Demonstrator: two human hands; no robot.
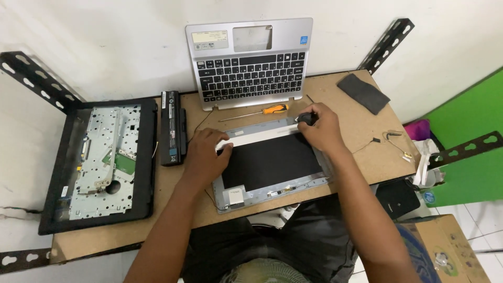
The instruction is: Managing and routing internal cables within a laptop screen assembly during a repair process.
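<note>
— Fingers [222,148] of the left hand [205,154] curl narrow over the near-left end of a white strip [262,134], pinching it against the panel [270,162]. What about the other side?

— Right hand [320,127] is closed around a small dark object [306,119] at the panel's far-right corner; I cannot tell what it is.

— Where does the panel sit?

— Flat on the table [361,141], right in front of the person, its near edge just past the table's lip, above the lap.

— How far along does it look?

— I'd judge midway. The keyboard deck [250,63] is already off and leaning on the wall, the battery [173,127] lies out, and the base [102,162] sits bare on the left. The strip is still partly on the panel, so that part seems unfinished.

— Any room to move?

— Tight toward the far side: the screwdriver [257,111] lies just beyond the strip. Battery is near the left hand. To the right there is bare board before the grey cloth [363,93] and loose cables [393,141]. The base overhangs the table's left edge.
</note>
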